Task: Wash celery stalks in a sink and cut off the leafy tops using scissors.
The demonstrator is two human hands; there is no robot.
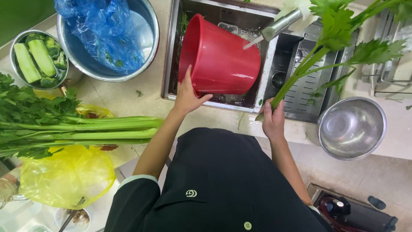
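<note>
celery stalk (300,71) is gripped at its base by the right hand (273,121), right of the red bucket (219,56), which is tipped over the sink (171,51) and steadied by the left hand (187,96). water could get slopped onto the counter if the bucket's tilted further. sink contents are mostly hidden behind it.

bucket (221,58): I note red plastic, smooth, glossy.
sink (171,64): brushed metal, dull sheen.
tap (281,24): polished metal.
colander (352,128): fine metal mesh with a shiny rim.
large bowl (150,51): metal, satin finish.
blue bag (107,32): thin plastic film, crinkled, glossy.
yellow bag (64,174): translucent plastic, creased.
counter (128,96): I read it as pale stone, matt.
sleeve (133,193): black cloth, matt.
</note>
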